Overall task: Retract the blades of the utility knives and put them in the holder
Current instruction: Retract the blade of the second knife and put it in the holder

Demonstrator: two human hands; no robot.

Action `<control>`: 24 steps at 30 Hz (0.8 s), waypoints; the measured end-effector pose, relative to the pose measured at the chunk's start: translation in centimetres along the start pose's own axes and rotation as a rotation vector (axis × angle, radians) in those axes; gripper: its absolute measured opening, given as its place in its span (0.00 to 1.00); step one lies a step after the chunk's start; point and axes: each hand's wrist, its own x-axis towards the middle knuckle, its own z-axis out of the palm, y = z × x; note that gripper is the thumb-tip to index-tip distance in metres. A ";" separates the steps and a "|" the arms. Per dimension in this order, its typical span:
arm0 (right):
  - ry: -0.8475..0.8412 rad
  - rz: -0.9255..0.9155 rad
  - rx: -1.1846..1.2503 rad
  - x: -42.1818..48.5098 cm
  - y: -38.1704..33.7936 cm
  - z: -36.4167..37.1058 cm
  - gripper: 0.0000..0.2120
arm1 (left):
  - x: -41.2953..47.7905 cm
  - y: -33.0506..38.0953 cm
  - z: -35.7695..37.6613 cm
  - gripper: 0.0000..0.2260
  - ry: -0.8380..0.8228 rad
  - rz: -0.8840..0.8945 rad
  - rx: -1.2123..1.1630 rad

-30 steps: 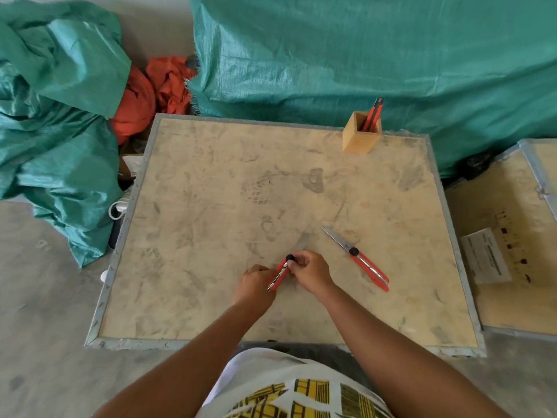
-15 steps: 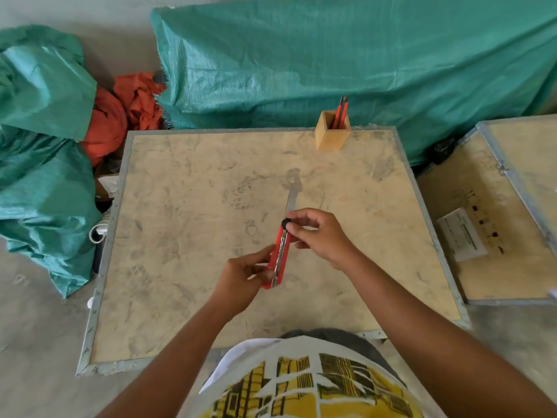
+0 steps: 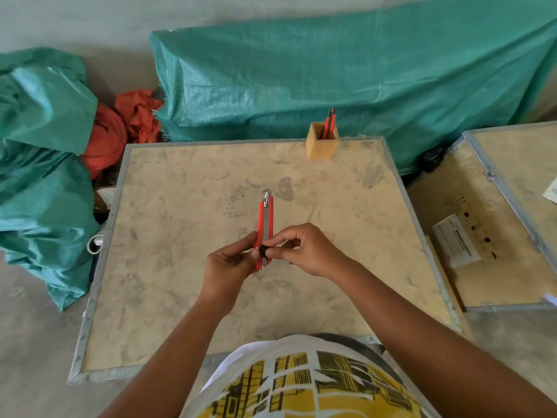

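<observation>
Your left hand (image 3: 229, 263) grips the lower end of the red knife (image 3: 266, 224), and your right hand (image 3: 304, 251) pinches its black slider at frame center. Open desk (image 3: 180, 267) surrounds both; the holder (image 3: 321, 144) stands by the far edge, upper right.

Green tarpaulin (image 3: 346, 76) drapes the bulk behind the plywood crate top (image 3: 180, 267); more green sheeting (image 3: 39, 164) heaps at the left, orange cloth (image 3: 120, 128) wedged between; a second crate (image 3: 494, 236) carries a paper label (image 3: 455, 241).

Two utility knives (image 3: 266, 224) (image 3: 329, 123), one holder (image 3: 321, 145), two hands (image 3: 229, 263) (image 3: 310, 251).
</observation>
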 end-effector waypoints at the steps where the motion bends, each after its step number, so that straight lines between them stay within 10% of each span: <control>1: -0.005 -0.020 -0.008 -0.1 0.0 -0.2 0.11 | 0.0 -0.1 0.1 0.16 -0.007 -0.010 -0.015; 24: 0.093 -0.170 -0.030 -0.9 0.1 -0.1 0.12 | -0.1 0.5 0.6 0.18 -0.029 -0.027 -0.081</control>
